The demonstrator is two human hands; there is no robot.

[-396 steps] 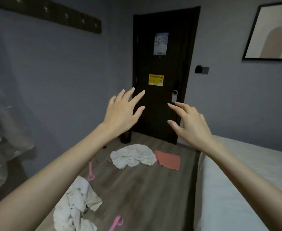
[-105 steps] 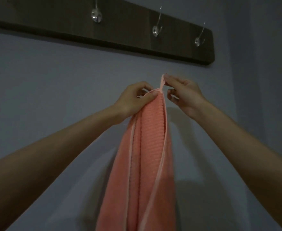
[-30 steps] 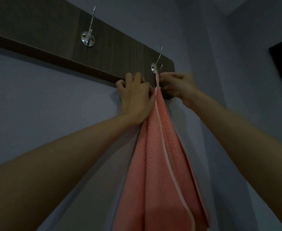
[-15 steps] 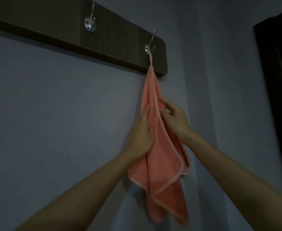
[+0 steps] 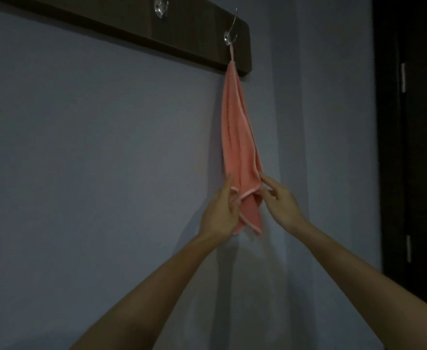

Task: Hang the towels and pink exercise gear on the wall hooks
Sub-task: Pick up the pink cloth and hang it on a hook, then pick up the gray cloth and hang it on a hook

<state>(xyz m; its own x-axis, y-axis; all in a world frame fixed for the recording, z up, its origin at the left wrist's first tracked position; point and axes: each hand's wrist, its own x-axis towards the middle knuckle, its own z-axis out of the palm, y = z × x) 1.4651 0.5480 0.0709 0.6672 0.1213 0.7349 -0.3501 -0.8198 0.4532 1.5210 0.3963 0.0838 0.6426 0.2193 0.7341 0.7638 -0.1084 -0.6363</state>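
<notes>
A salmon-pink towel (image 5: 237, 137) hangs down the wall by its loop from the rightmost metal hook (image 5: 230, 38) of a dark wooden hook board (image 5: 111, 20). My left hand (image 5: 220, 213) touches the towel's lower left edge with straight fingers pointing up. At the lower right edge, my right hand (image 5: 282, 202) touches it with the index finger stretched out and the other fingers relaxed. Neither hand closes round the cloth. The other towels and the pink exercise gear are out of view.
A second hook (image 5: 160, 8) on the board to the left holds nothing. The grey-blue wall (image 5: 93, 160) fills the left side. A dark door (image 5: 419, 147) stands at the right edge.
Both hands have slid further down the hanging towel to its lower hem and loosened. The towel now hangs straighter from the hook, and the view has drawn back a little.
</notes>
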